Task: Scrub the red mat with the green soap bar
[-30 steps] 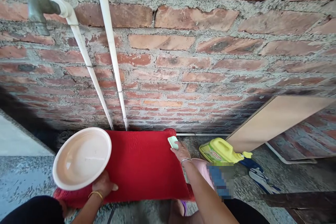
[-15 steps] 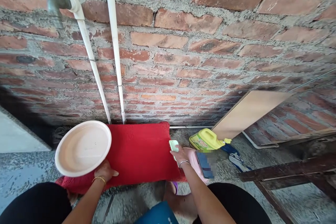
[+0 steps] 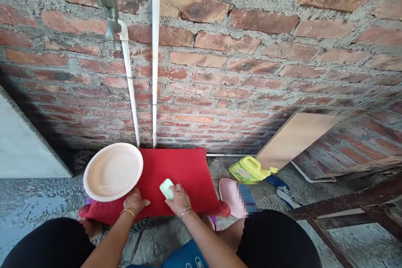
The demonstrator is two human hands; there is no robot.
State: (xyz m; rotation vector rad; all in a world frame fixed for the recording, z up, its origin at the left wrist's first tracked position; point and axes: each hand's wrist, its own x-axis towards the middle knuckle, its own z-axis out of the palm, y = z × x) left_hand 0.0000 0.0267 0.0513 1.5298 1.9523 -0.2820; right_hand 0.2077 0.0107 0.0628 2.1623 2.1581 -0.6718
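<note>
A red mat [image 3: 185, 171] lies flat on the ground against a brick wall. My left hand [image 3: 135, 202] grips the rim of a pale pink plastic bowl [image 3: 113, 171], tilted above the mat's left end. My right hand [image 3: 178, 199] holds a pale green bar of soap [image 3: 166, 188] pressed on the mat near its front edge, close to the left hand. Both wrists wear thin bangles.
A metal tap [image 3: 109, 19] and two white pipes [image 3: 154, 63] run down the wall. A yellow detergent jug [image 3: 249, 168], a pink slipper [image 3: 230, 191], a leaning board [image 3: 293, 138] and a dark wooden frame [image 3: 351, 205] are at the right. A concrete ledge [image 3: 21, 146] stands at the left.
My right hand has slid the soap from the mat's right edge leftward to its front middle. The bowl stays in my left hand. The view has shifted, so the tap appears farther right.
</note>
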